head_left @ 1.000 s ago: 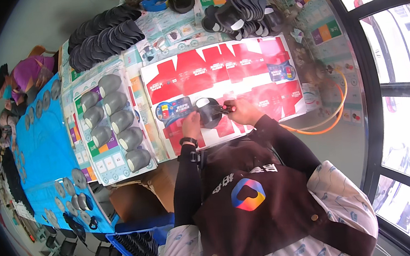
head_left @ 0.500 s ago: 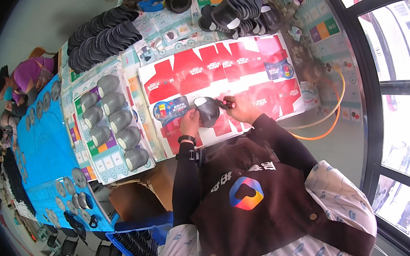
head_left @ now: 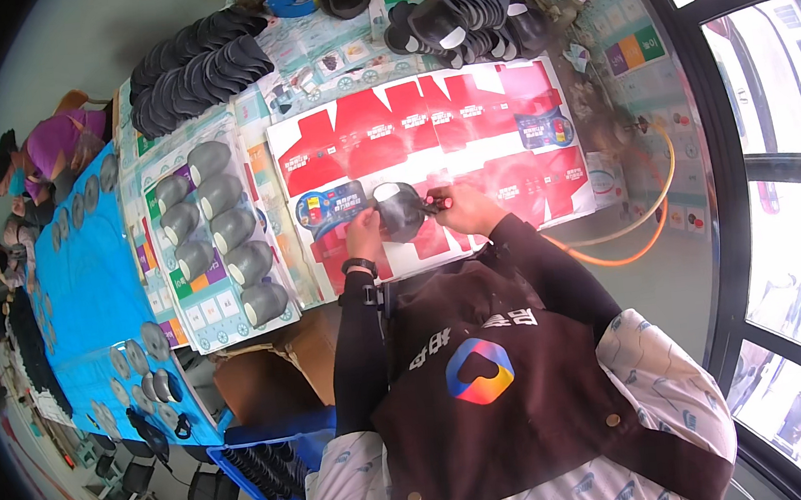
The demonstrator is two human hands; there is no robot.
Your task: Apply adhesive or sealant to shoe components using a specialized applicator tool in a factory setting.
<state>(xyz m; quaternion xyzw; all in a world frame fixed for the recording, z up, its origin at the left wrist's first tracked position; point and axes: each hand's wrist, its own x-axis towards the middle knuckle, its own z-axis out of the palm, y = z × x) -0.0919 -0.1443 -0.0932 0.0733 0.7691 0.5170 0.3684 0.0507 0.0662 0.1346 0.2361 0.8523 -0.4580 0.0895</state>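
A dark grey, rounded cap-shaped piece (head_left: 403,216) with a pale oval patch is held over a red-and-white printed sheet (head_left: 423,96). My left hand (head_left: 364,235) pinches its left edge with the fingertips closed. My right hand (head_left: 470,208) is closed around a small dark tool with red parts (head_left: 434,204), whose front end is at the right side of the cap. The tool's exact kind is too small to make out, and my fingers cover part of it.
Two rows of grey caps (head_left: 233,230) stand on a board at left. Stacked dark curved pieces (head_left: 198,86) lie at the far left, more (head_left: 455,25) at far right. Orange and yellow hoses (head_left: 662,213) loop beside the table. Two people sit by a blue-covered table (head_left: 82,283).
The cap and both my hands have shifted slightly left, and the cap shows more of its rounded face. The tool stays in my right hand.
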